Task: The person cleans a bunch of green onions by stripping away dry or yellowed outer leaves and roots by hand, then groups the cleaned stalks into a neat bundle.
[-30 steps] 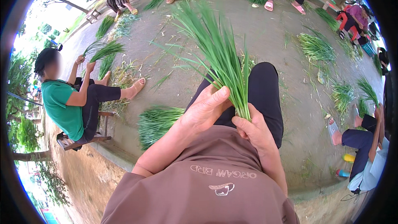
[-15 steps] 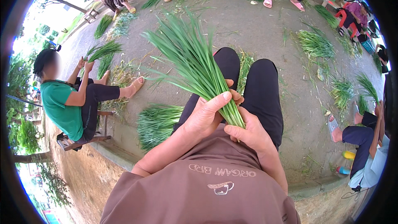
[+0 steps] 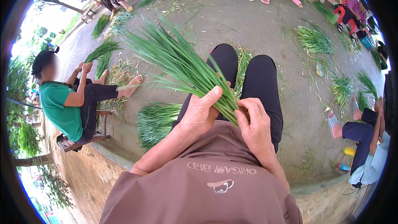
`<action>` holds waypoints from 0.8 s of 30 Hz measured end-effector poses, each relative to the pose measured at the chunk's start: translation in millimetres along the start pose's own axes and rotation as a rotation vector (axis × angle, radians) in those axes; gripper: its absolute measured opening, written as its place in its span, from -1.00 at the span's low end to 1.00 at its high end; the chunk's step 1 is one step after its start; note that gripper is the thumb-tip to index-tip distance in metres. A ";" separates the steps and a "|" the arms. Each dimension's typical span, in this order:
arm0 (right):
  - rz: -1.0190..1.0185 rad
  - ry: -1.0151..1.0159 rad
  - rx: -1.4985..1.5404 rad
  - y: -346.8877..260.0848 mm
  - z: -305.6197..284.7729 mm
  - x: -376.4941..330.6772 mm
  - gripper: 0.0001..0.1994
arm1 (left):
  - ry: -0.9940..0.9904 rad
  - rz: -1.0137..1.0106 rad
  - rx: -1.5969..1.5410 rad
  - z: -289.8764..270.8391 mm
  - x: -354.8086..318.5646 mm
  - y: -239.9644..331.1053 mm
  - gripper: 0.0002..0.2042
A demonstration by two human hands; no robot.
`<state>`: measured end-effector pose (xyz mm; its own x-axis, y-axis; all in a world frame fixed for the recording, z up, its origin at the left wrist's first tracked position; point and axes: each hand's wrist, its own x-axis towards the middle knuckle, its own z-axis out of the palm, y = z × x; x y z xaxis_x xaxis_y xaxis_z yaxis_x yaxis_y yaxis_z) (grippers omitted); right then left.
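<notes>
A thick bunch of long green leaves, like garlic chives [image 3: 176, 60], slants over my lap with its tips fanned out to the upper left. My left hand [image 3: 200, 112] is wrapped round the lower stems, its thumb lying across the top. Close to the pale stem ends, my right hand [image 3: 255, 120] is closed, with thumb and fingertips pinching at the bunch's right edge. What exactly sits between those fingertips is too small to make out. On the ground left of my knees lies a pile of the same chives [image 3: 157, 122].
A person in a green shirt [image 3: 62, 103] sits on a wooden stool at the left, holding chives. Others sit around the paved ground [image 3: 166, 95]. Chive heaps [image 3: 313, 39] lie at the right and far side. Loose trimmings [image 3: 244, 66] are scattered beyond and between my knees.
The bunch has tilted further to the left. My right hand has turned and lifted from beneath the stem ends to a pinch at their right edge, fingers now on top.
</notes>
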<state>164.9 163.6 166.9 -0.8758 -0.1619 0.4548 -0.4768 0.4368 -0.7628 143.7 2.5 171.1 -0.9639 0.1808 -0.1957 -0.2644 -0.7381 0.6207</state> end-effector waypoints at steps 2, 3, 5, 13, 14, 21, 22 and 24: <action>0.018 0.010 0.003 0.4 -1.6 1.1 -0.81 | 0.008 -0.006 0.053 1.3 -1.1 -0.9 -0.57; 0.026 0.015 0.004 0.7 -2.4 1.0 -0.82 | 0.012 -0.008 0.080 2.1 -1.9 -1.4 -0.56; 0.029 -0.001 -0.011 3.2 -3.4 -0.8 -0.83 | 0.052 0.006 0.089 3.6 -2.2 -3.3 -0.59; 0.150 0.095 0.110 6.5 -0.3 -4.5 -0.88 | 0.107 0.055 0.126 0.6 -2.4 -8.3 -0.59; 0.203 0.132 0.200 9.3 -0.6 -5.3 -0.87 | 0.130 0.059 0.121 2.3 -2.5 -8.0 -0.58; 0.333 0.109 0.398 7.5 -4.5 -5.2 -0.80 | 0.183 0.050 0.115 4.2 -4.5 -6.6 -0.55; 0.348 -0.009 0.329 3.1 -9.0 -2.4 -0.73 | 0.177 0.050 0.117 3.5 -4.5 -7.0 -0.55; 0.341 -0.114 0.264 3.9 -7.5 -3.8 -0.74 | 0.139 0.065 0.128 1.4 -4.1 -8.2 -0.54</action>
<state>167.0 172.5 165.6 -0.9819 -0.1504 0.1148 -0.1493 0.2435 -0.9583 149.7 8.8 167.8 -0.9676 0.0373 -0.2497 -0.2124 -0.6548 0.7254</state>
